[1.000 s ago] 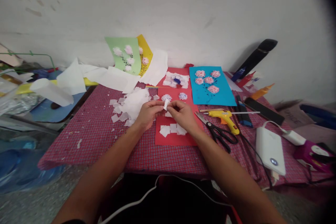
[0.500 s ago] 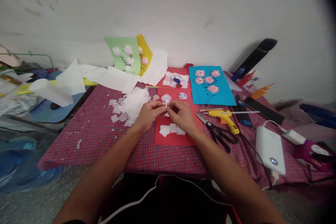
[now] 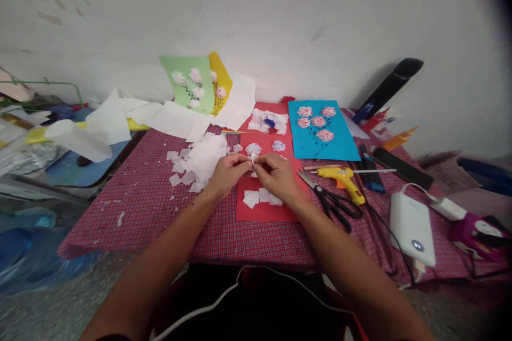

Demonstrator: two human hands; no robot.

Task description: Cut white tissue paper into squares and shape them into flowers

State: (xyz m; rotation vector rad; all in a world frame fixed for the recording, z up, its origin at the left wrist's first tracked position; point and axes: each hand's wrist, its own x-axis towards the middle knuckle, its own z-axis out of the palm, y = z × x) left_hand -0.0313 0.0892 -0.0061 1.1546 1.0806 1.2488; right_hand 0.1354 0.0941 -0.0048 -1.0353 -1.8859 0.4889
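Over a sheet of red paper (image 3: 250, 213), my left hand (image 3: 231, 171) and my right hand (image 3: 276, 175) meet, fingertips pinched together on a small piece of white tissue paper (image 3: 253, 157). Just beyond the fingers, two paper flowers with purple-blue specks sit on the red sheet: a whitish flower (image 3: 253, 149) and a bluer flower (image 3: 279, 146). Several white tissue squares (image 3: 262, 197) lie on the sheet below my hands. Left of my left hand is a loose heap of tissue squares (image 3: 206, 157). A stained tissue pad (image 3: 269, 121) with a dark blue centre rests at the sheet's top.
Right of the red sheet lie black scissors (image 3: 336, 205), a yellow glue gun (image 3: 342, 178) and a white power bank (image 3: 412, 226) with cables. A blue flower card (image 3: 324, 149) is behind them. Green card (image 3: 190, 82) and white paper sheets (image 3: 178, 120) stand back left against the wall.
Both hands stay in almost the same place, with only a slight shift of the fingertips around the tissue piece. Nothing else on the table has visibly moved.
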